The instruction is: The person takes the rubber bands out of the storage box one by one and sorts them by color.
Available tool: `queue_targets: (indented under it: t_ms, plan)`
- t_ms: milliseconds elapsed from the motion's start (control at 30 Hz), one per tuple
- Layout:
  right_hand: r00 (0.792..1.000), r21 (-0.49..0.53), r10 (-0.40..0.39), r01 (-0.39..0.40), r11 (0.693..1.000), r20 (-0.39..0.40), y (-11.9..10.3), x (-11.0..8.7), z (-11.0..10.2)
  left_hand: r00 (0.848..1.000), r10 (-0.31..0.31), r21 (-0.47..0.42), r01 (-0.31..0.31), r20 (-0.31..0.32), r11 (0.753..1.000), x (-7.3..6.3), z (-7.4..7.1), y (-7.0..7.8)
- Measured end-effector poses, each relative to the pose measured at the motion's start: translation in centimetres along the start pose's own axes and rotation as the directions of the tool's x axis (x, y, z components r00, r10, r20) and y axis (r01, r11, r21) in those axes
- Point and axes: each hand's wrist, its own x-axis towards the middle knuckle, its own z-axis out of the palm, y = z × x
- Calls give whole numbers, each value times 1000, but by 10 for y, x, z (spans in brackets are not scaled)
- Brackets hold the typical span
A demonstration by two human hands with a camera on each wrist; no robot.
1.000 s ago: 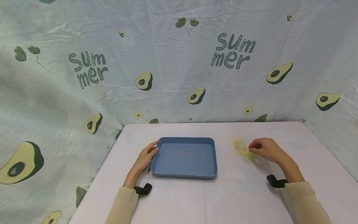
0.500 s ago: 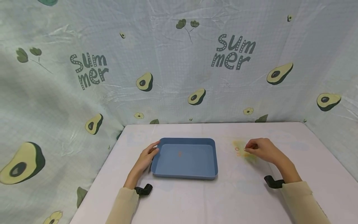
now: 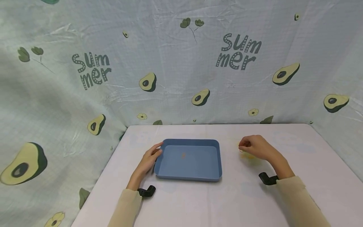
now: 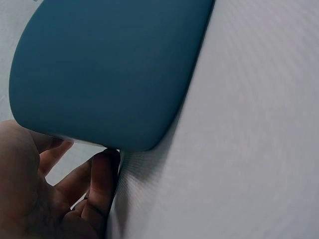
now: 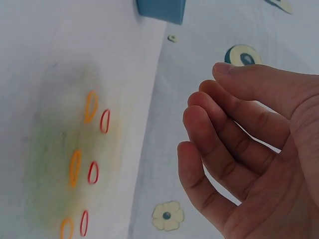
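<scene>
A shallow blue tray [image 3: 187, 177] lies on the table, a small orange mark on its floor. My left hand [image 3: 148, 160] holds its left rim near the far corner; in the left wrist view its bent fingers [image 4: 102, 184] press along the tray's edge [image 4: 114, 99]. Over to the right, my right hand [image 3: 256, 147] hovers low above small thin loops, hiding most of them in the head view. Red loops [image 5: 93, 173] and orange loops [image 5: 75, 168] lie in two rows in the right wrist view. That hand's fingers [image 5: 199, 122] are loosely curled, with nothing visible between thumb and fingers.
A yellow-green patch [image 5: 47, 154] colours the tablecloth around the loops. Behind the table hangs a pale cloth [image 3: 170, 104] printed with avocados and lettering. Each wrist wears a black camera mount, such as the right one [image 3: 267, 179].
My right hand has moved left toward the tray, passing over the loops and now covering the ones seen earlier. The left hand and tray stay in place; the head view shifts slightly.
</scene>
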Motion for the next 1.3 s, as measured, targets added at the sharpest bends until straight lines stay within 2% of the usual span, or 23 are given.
queue_targets:
  t_ms: [333,800,1300]
  plan:
    - [999,31,-47,47,998,15,-20,19,8,1000,-2,7,2,-4,1000,-2,0,2]
    - [996,53,-88,87,995,19,-40,35,24,1000,-17,15,17,-7,1000,1,0,1]
    - [986,53,-154,151,987,64,-79,60,38,999,-31,17,31,-10,999,3,0,1]
